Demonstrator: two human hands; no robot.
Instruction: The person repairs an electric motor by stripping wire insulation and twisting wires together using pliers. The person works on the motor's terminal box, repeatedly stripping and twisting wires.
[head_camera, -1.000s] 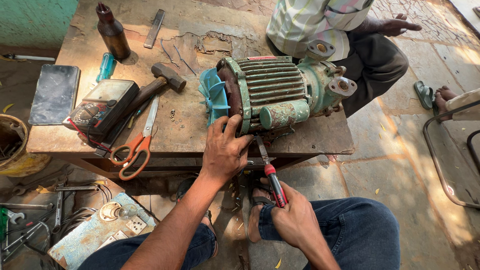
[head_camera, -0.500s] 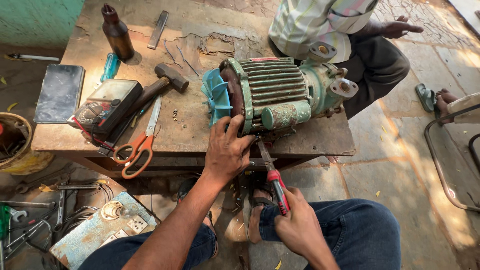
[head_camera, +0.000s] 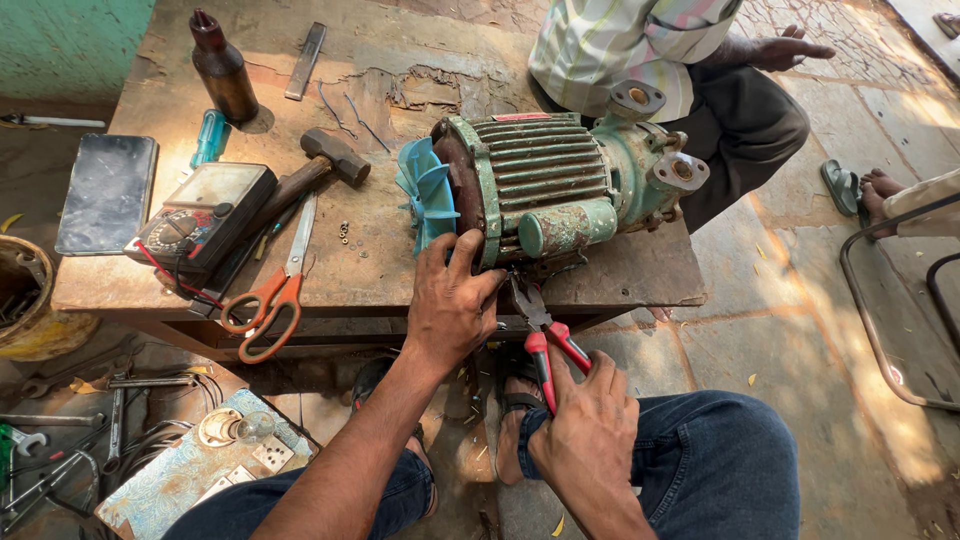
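The green ribbed cast-iron electric motor (head_camera: 560, 190) with the light-blue plastic fan (head_camera: 425, 195) on its end sits near the front edge of the worn wooden workbench (head_camera: 620, 275), same spot as a second ago as far as I can see. My left hand (head_camera: 452, 300) is spread flat against the motor's fan-side end, fingers apart and pressing on the housing, not wrapped around anything. It's crept a little higher up the casing than before. My right hand (head_camera: 590, 435) is clamped on the red-handled pliers (head_camera: 540, 325), just below the motor, with the nose poking up at its underside. A second ago the pliers' tip sat a bit lower, so it's edged closer in. I can't tell what the nose is biting on, it's in shadow.

Left of the motor: a wooden-handled steel hammer (head_camera: 315, 170), orange-handled scissors (head_camera: 275, 290), a black analog multimeter (head_camera: 200, 215), and further left a dark flat tablet-like slab (head_camera: 108, 192). Behind those, well away from the motor, stands a dark brown bottle (head_camera: 222, 72). None of that has shifted.

Right behind the motor another person in a striped shirt (head_camera: 620, 45) sits with one hand (head_camera: 785, 48) resting on a knee, same pose as before.
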